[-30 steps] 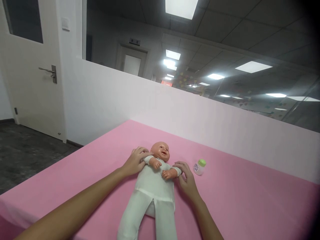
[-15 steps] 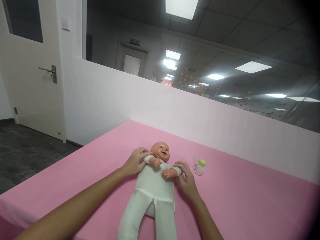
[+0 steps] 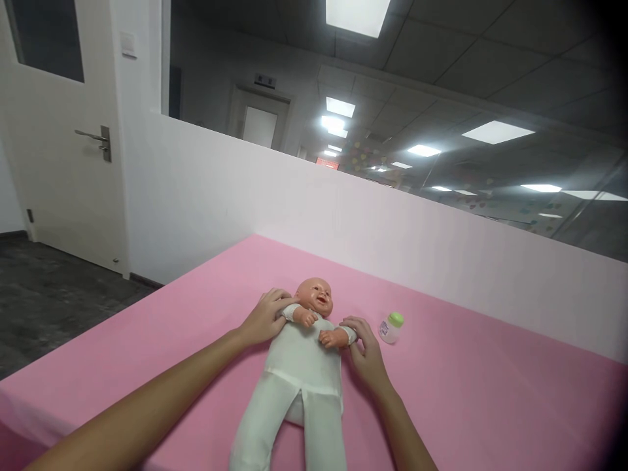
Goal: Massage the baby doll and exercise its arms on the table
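Head view: doll (image 3: 301, 366) feet cut off below.

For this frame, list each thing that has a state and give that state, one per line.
Baby doll: lying face up on the pink surface, dressed in white, arms bent over its chest.
Left hand: resting on the doll's shoulder.
Right hand: touching the doll's other arm at the sleeve.
Small bottle: green cap on, beside the doll, untouched.
Door: shut.
Ceiling lights: on.
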A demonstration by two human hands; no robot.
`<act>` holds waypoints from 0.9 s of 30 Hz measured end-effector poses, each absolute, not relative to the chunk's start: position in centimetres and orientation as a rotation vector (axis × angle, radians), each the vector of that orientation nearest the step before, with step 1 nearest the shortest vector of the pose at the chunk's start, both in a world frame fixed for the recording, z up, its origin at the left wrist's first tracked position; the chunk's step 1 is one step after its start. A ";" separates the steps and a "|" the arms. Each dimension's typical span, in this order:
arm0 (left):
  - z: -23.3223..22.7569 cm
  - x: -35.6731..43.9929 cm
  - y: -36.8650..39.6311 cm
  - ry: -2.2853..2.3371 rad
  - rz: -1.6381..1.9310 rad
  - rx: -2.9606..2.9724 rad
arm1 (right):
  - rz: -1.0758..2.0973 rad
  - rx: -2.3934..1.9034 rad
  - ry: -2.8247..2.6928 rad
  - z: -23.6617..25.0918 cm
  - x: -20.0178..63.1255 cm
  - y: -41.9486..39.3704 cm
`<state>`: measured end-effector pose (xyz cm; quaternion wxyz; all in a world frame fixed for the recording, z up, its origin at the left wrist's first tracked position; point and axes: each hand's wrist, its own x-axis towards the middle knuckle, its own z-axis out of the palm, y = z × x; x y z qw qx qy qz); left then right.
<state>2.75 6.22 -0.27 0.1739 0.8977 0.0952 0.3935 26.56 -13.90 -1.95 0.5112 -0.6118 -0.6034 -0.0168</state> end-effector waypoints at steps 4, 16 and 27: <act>-0.2 2.6 6.1 0.273 1.105 2.549 | -0.040 -1.479 -1.442 -2.0 26.6 -13.9; 0.0 2.4 5.8 0.267 1.094 2.566 | 0.002 -1.480 -1.427 -1.9 26.6 -14.0; 0.2 2.4 5.7 0.262 1.086 2.553 | 0.051 -1.497 -1.395 -1.9 26.4 -14.1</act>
